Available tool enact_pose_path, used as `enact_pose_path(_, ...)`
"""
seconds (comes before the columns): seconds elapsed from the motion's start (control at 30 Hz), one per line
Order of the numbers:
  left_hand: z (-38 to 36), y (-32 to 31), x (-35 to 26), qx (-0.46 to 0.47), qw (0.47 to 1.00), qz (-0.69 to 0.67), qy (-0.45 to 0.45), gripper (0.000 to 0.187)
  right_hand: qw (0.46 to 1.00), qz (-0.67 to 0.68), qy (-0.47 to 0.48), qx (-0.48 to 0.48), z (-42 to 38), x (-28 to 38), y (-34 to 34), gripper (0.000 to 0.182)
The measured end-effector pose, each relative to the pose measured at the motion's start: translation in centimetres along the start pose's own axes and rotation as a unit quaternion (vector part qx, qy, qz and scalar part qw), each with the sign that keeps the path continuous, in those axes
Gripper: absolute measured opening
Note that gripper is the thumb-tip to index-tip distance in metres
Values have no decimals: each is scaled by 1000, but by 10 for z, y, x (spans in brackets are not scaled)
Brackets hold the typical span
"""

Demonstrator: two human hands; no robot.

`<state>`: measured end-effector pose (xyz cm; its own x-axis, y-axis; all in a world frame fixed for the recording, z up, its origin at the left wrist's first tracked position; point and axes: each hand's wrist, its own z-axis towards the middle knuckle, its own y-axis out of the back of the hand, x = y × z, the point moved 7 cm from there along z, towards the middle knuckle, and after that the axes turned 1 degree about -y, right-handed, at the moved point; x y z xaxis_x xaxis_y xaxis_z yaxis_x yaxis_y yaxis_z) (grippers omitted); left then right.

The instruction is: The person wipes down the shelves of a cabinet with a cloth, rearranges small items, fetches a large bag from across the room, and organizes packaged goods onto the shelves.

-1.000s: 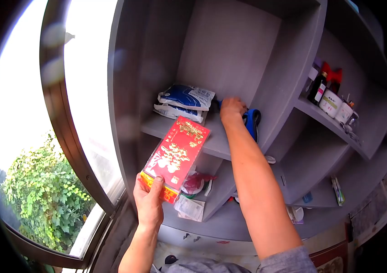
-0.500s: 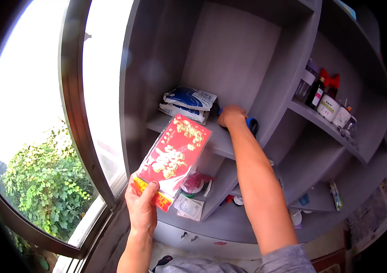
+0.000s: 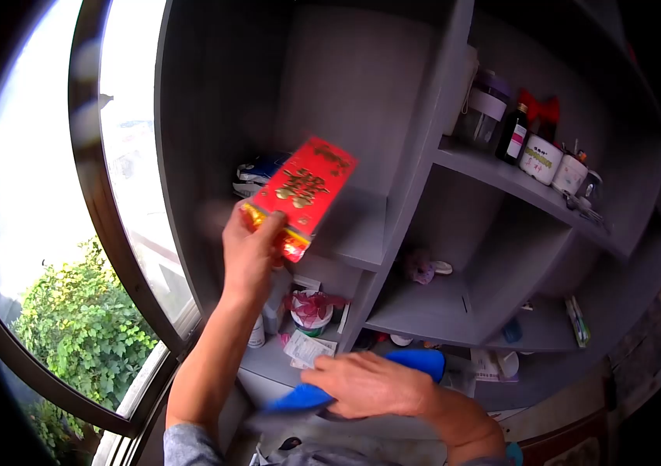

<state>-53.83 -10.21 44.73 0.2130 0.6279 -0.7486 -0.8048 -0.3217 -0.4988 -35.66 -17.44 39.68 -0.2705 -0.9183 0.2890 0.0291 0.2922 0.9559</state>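
My left hand pinches the lower end of a red envelope pack with gold lettering, raised before the upper left compartment. Its thumb lies over the yellow strip. Low in the view, my right hand is wrapped round a blue object that sticks out on both sides of the fingers; blur hides what it is. Behind the red pack, blue and white packets lie on the shelf, partly covered.
An open window is on the left. The grey shelf unit holds a dark bottle, white cups, a pot with a pink cover and papers. Shelf dividers stand beside both arms.
My right hand has come out of the upper compartment and down, bringing the blue object with it. My left hand has lifted the red pack higher. The view has shifted to the right.
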Motion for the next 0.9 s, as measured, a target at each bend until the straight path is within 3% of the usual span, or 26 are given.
enact_pose_path(0.1,7,-40,26,14,987,135,87,29,995,89,-42,26,-25,-30,-22,30)
enact_pose_path(0.2,26,-74,71,37,987,68,144,30,987,122,-99,-21,-48,-54,-17,32)
enact_pose_path(0.3,21,-92,75,196,915,154,318,45,981,164,-75,-66,-70,-63,-11,28)
enact_pose_path(0.33,22,-90,64,241,876,303,288,49,974,198,-82,-72,-77,-70,-13,30)
enact_pose_path(0.37,30,-88,54,222,849,448,169,47,977,180,-77,-85,-80,-75,-12,32)
enact_pose_path(0.43,25,-95,34,166,708,682,-81,43,981,148,-71,-108,-85,-84,-8,37)
enact_pose_path(0.5,11,-101,27,133,708,671,-178,37,977,144,-80,-136,-82,-91,-5,38)
enact_pose_path(0.57,18,-101,47,166,687,677,-207,34,960,150,-66,-226,-82,-92,8,38)
enact_pose_path(0.6,21,-99,59,204,731,626,-179,32,948,148,-71,-274,-86,-94,16,38)
enact_pose_path(0.63,24,-105,68,300,750,579,-113,31,932,158,-89,-315,-91,-100,24,39)
enact_pose_path(0.67,34,-97,85,325,779,520,-127,32,905,151,-115,-381,-102,-103,38,39)
enact_pose_path(0.73,26,-97,78,270,847,436,-140,37,831,67,-168,-526,-129,-110,60,41)
enact_pose_path(0.83,11,-94,65,224,793,522,-221,35,747,-20,-236,-621,-145,-133,71,43)
enact_pose_path(0.9,2,-96,62,218,756,535,-309,35,769,-72,-282,-570,-121,-175,35,39)
